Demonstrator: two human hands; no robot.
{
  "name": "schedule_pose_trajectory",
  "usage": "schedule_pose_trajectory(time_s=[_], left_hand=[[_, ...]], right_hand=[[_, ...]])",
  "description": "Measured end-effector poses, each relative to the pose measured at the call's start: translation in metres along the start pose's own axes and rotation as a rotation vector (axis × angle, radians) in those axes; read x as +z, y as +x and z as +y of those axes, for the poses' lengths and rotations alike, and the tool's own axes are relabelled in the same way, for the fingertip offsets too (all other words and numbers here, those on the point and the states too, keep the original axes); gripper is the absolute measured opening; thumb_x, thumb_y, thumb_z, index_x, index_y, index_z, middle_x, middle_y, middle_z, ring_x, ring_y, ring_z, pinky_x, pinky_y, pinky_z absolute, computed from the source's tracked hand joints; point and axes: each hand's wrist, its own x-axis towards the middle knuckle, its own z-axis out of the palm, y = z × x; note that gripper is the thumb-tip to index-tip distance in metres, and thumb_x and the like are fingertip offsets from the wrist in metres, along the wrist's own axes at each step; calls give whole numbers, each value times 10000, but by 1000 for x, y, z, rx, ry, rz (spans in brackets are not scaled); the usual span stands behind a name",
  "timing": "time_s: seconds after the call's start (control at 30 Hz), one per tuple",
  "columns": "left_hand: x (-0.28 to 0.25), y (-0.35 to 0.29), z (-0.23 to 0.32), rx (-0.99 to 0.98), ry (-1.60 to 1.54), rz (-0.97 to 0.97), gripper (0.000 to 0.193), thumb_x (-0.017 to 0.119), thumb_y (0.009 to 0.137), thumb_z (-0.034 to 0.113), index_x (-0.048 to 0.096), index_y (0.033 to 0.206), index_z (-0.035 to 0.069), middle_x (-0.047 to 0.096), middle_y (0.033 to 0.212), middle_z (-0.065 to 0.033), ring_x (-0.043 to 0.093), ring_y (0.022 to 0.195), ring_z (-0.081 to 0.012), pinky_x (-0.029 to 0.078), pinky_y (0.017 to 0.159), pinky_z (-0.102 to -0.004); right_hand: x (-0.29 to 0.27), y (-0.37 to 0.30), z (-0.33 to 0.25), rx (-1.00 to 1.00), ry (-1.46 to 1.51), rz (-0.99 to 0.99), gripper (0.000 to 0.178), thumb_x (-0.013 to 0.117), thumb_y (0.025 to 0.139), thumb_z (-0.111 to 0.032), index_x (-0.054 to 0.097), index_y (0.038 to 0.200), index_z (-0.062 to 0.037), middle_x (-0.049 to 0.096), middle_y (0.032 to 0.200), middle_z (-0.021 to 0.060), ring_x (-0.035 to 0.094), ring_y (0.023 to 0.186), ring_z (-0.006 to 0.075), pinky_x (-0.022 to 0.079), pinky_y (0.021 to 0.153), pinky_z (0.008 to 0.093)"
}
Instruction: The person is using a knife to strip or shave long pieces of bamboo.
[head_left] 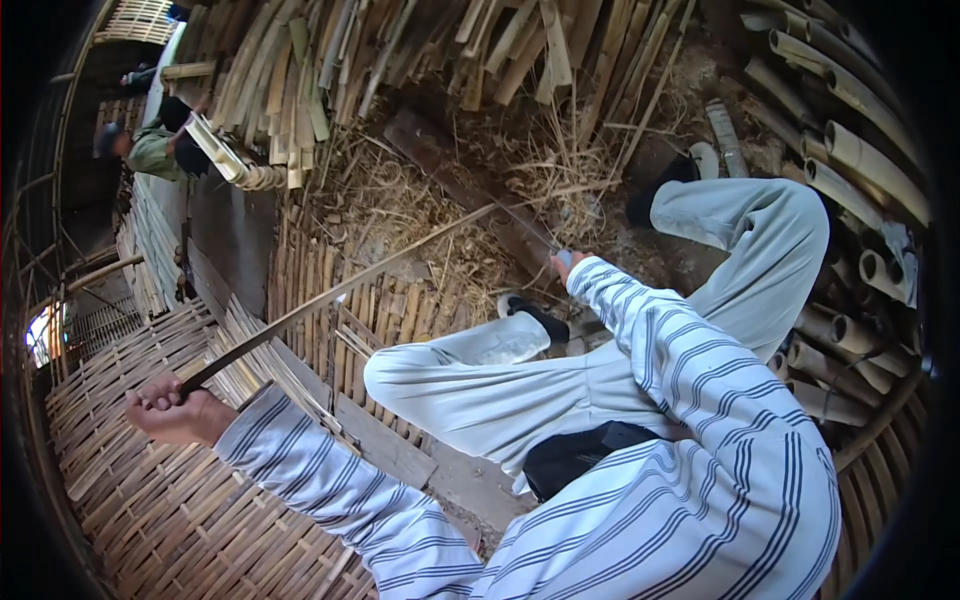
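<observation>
My left hand (172, 408), at the far left, is closed round the near end of a long bamboo strip (365, 277). The strip slants up and to the right, dark near my fist and paler toward its far tip. In front of my right knee, my right hand (568, 263) is closed on the handle of a knife (527, 226), largely covered by the fingers. Its thin blade points up and left and meets the strip's far end. Beneath both lies a brown log (450, 180) on the ground; whether the blade touches the log I cannot tell.
Thin shavings (400, 215) cover the ground round the log. Split bamboo strips (290, 80) are heaped along the back, and bamboo poles (865, 165) are stacked at the right. A woven bamboo panel (150, 490) lies at lower left. Another person (160, 145) sits at the far left.
</observation>
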Motion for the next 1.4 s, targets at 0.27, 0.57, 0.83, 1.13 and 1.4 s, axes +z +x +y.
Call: schedule_pose_trajectory(time_s=[0.27, 0.57, 0.83, 1.13, 1.4], left_hand=[[-27, -18, 31, -124, -163, -86, 316, 489, 762, 170, 268, 537, 158, 217, 491, 40, 223, 423, -63, 238, 402, -214], [-23, -10, 23, -78, -107, -94, 318, 466, 745, 173, 234, 529, 173, 222, 465, 38, 210, 396, -69, 220, 377, -221], [-4, -15, 2, -27, -111, -124, 337, 432, 772, 161, 215, 515, 177, 197, 464, 31, 208, 396, -78, 196, 391, -224], [-22, 7, 4, -42, 26, 82, 240, 472, 783, 186, 328, 599, 128, 284, 518, 20, 310, 458, -85, 299, 449, -224], [7, -23, -9, -17, 21, 15, 311, 495, 774, 190, 326, 519, 136, 306, 476, 27, 293, 412, -78, 261, 399, -228]], right_hand=[[-14, -22, -21, -76, -39, 34, 678, 385, 827, -589, 569, 1120, -7, 565, 1100, 234, 535, 1037, 371, 418, 900, 404], [-28, -85, -81, -433, 112, 15, 688, 260, 880, -561, 605, 1012, 20, 594, 965, 263, 560, 936, 408, 442, 827, 435], [14, 11, 21, 60, 181, 59, 620, 359, 852, -566, 603, 1051, -31, 598, 1026, 222, 570, 959, 374, 453, 836, 401], [4, -52, -56, -183, 91, 61, 669, 270, 870, -569, 606, 1013, -8, 596, 948, 260, 555, 919, 420, 436, 822, 455], [44, 53, 60, 20, 40, 187, 432, 424, 887, -442, 608, 930, -53, 617, 821, 193, 595, 787, 369, 476, 705, 451]])
